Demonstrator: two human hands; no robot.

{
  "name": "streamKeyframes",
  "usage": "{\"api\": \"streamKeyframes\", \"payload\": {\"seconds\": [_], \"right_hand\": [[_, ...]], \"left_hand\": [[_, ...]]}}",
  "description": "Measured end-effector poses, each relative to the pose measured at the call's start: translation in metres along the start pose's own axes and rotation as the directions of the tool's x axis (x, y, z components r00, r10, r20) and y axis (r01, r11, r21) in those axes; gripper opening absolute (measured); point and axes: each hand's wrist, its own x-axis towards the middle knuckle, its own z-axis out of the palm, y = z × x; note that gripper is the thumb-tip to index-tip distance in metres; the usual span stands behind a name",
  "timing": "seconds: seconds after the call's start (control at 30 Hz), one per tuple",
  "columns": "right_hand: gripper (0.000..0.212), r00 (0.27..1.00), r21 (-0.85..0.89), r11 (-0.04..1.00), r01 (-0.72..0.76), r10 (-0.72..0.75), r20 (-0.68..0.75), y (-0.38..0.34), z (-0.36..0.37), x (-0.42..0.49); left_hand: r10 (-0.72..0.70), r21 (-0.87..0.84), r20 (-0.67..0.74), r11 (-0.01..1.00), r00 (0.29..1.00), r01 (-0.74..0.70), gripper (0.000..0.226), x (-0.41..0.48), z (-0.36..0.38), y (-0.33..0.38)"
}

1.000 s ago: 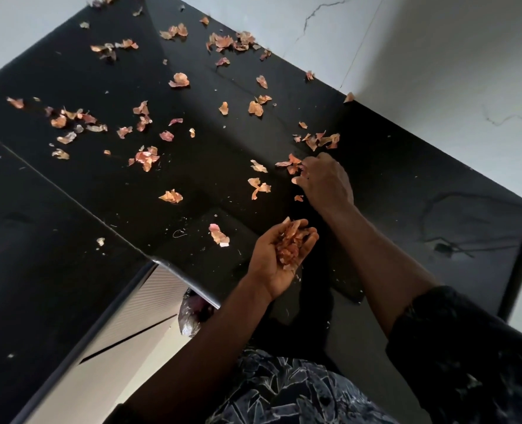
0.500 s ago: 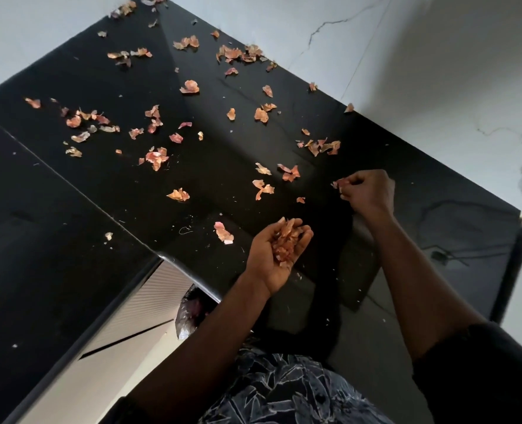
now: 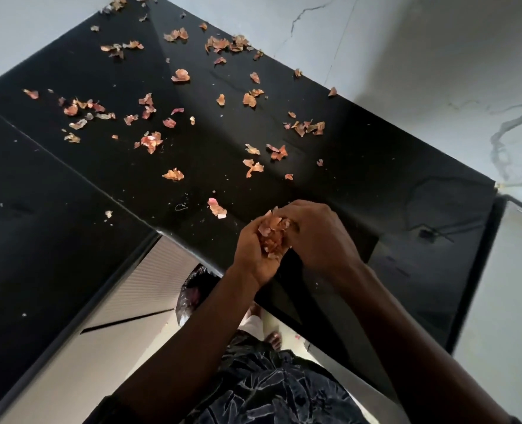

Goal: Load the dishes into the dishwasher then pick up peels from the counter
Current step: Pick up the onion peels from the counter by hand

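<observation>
**A:** ok, head cam, what's changed?

**B:** half a sec ago the right hand (image 3: 318, 237) was out to the right with a bit pinched in its fingers. Now it's back over the left hand (image 3: 253, 258), fingertips down on the pile (image 3: 273, 237). Looks like a drop-off to me.

**A:** has it let go yet?

**B:** can't tell, the back of the hand hides the fingers. The left one's easy though: palm up, fingers curled round the pile like a bowl.

**A:** so how far along?

**B:** not very, I'd say. Loads of peels (image 3: 174, 174) are scattered over the black tabletop (image 3: 376, 179) beyond both hands. The closest one (image 3: 217, 208) sits just left of the left hand's fingertips. No dishwasher or dishes in shot, so no clue on that half.

**A:** any containers?

**B:** really just the cupped left hand, which looks pretty full, so I'd guess it needs emptying soon. There's also a shiny dark bag (image 3: 189, 289) below the tabletop edge, under the left wrist. Something pinkish shows inside, but it's too dim to call.
</observation>
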Motion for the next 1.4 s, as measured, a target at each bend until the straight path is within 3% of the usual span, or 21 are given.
{"api": "streamKeyframes", "payload": {"seconds": [0.13,0.23,0.3,0.43,0.63,0.9,1.03,1.13,1.2,1.4], "right_hand": [[0.023,0.989,0.108,0.994,0.014,0.002,-0.150,0.022,-0.012,0.016],[0.015,0.928,0.195,0.960,-0.202,0.251,-0.275,0.067,-0.013,0.058],[0.013,0.893,0.106,0.941,-0.322,0.339,-0.295,0.092,-0.010,0.088],[0.024,0.916,-0.216,0.898,-0.384,0.342,-0.209,0.107,-0.005,0.129],[0.024,0.979,-0.372,0.910,-0.182,0.135,-0.150,0.086,0.020,0.139],[0.016,0.974,-0.323,0.940,-0.114,0.041,-0.223,0.050,0.055,0.118],[0.013,0.958,-0.233,0.952,-0.200,0.139,-0.252,0.064,0.042,0.125],[0.014,0.875,0.033,0.938,-0.344,0.333,-0.353,0.074,0.014,0.129],[0.012,0.850,0.154,0.934,-0.323,0.358,-0.388,0.063,-0.001,0.127],[0.013,0.984,0.000,1.000,-0.004,0.003,-0.179,-0.022,0.017,0.097]], "left_hand": [[0.014,-0.135,0.034,0.991,0.999,-0.009,0.029,-0.015,-0.018,0.002],[0.051,-0.158,0.046,0.986,0.998,-0.044,0.028,-0.024,-0.031,0.005],[0.067,-0.146,0.037,0.987,0.997,-0.061,0.028,-0.030,-0.037,0.007],[0.080,-0.119,0.025,0.990,0.996,-0.077,0.028,-0.030,-0.040,0.022],[0.084,-0.145,0.039,0.986,0.996,-0.078,0.029,-0.013,-0.034,0.057],[0.056,-0.176,0.065,0.983,0.996,-0.044,0.031,0.017,-0.029,0.084],[0.020,-0.159,0.087,0.987,0.996,-0.006,0.032,0.026,-0.024,0.085],[0.021,-0.146,0.084,0.989,0.996,-0.009,0.032,0.032,-0.019,0.089],[0.021,-0.137,0.086,0.991,0.996,-0.009,0.031,0.036,-0.016,0.090],[-0.024,-0.022,0.061,0.999,0.998,0.025,0.029,0.045,-0.007,0.083]]}}
